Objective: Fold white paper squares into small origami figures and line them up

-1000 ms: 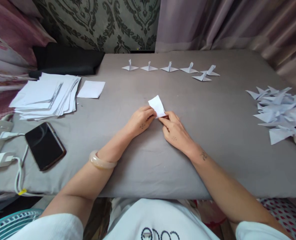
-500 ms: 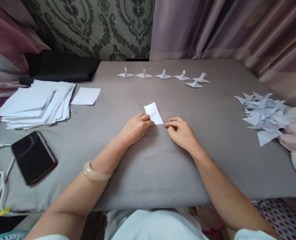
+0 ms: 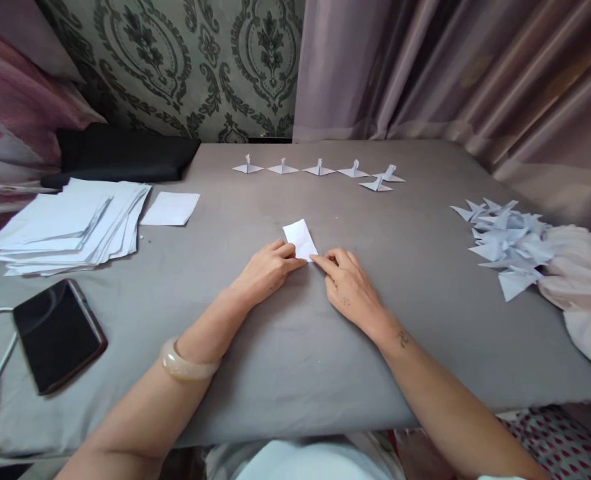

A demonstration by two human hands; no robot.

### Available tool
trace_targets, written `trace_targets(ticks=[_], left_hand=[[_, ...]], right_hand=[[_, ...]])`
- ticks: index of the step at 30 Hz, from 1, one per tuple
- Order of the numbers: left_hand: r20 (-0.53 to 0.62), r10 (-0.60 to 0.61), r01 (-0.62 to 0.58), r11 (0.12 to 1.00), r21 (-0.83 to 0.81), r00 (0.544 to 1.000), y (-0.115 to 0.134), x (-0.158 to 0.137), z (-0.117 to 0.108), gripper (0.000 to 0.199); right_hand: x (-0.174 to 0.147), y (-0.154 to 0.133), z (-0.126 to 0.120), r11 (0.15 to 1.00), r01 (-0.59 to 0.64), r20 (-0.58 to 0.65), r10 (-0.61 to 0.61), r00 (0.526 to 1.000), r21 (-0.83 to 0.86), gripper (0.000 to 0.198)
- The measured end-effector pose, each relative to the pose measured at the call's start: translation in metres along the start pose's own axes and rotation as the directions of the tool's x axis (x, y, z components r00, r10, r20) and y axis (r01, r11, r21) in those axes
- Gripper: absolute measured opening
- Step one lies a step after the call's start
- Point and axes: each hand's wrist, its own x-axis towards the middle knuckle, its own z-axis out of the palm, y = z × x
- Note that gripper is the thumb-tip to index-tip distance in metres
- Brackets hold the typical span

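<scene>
A small folded piece of white paper (image 3: 301, 239) lies on the grey cloth in front of me, its narrow end towards me. My left hand (image 3: 271, 268) is closed on its left side, thumb along the near edge, and covers part of it. At the near right corner, my right hand (image 3: 351, 285) rests one outstretched fingertip on the paper. The other right fingers are bent and apart from that one, with nothing seen between them. Folded paper birds (image 3: 319, 168) stand in a row at the back.
More folded paper pieces (image 3: 510, 235) are heaped at the right, beside pale fabric (image 3: 572, 273). At the left are a stack of white paper (image 3: 70, 227), a smaller paper square (image 3: 171, 208), a phone (image 3: 58, 337) with white cables, and a black folded item (image 3: 130, 152).
My right hand has moved left, from beside the corner onto the paper, with one finger now stretched out. My left hand keeps its hold. The whole view has shifted slightly.
</scene>
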Motion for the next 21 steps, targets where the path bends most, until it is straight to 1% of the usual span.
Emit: trace_targets(ticks=[3, 5, 9, 13, 17, 19, 21], left_hand=[[0.005, 0.000, 0.000, 1.000, -0.006, 1.000, 0.000, 0.000, 0.000, 0.040], [-0.008, -0.021, 0.021, 1.000, -0.014, 1.000, 0.001, -0.001, -0.001, 0.039], [-0.020, -0.074, 0.074, 0.997, -0.027, 0.997, 0.004, -0.004, -0.002, 0.035], [-0.014, -0.098, 0.098, 0.995, 0.010, 0.995, 0.008, -0.007, -0.002, 0.034], [0.003, -0.080, 0.079, 0.994, 0.072, 0.997, 0.010, -0.011, 0.000, 0.031], [-0.004, -0.069, 0.069, 0.994, 0.083, 0.998, 0.010, -0.013, 0.002, 0.030], [-0.031, -0.059, 0.061, 0.995, 0.081, 0.998, 0.009, -0.014, 0.003, 0.028]], right_hand=[[-0.003, -0.007, 0.000, 0.992, 0.017, 0.033, -0.012, 0.999, -0.129, 0.054], [-0.004, -0.011, -0.001, 0.985, 0.012, 0.036, -0.006, 0.999, -0.171, 0.050], [-0.006, -0.015, -0.005, 0.983, -0.017, 0.043, 0.025, 0.999, -0.182, 0.044], [-0.008, -0.016, -0.009, 0.983, -0.042, 0.045, 0.051, 0.998, -0.177, 0.040], [-0.004, -0.013, -0.008, 0.988, -0.074, 0.018, 0.077, 0.997, -0.133, 0.036], [0.000, -0.010, -0.005, 0.990, -0.124, -0.028, 0.122, 0.992, -0.064, 0.032], [0.006, -0.007, -0.002, 0.979, -0.199, -0.081, 0.202, 0.976, 0.038, 0.025]])
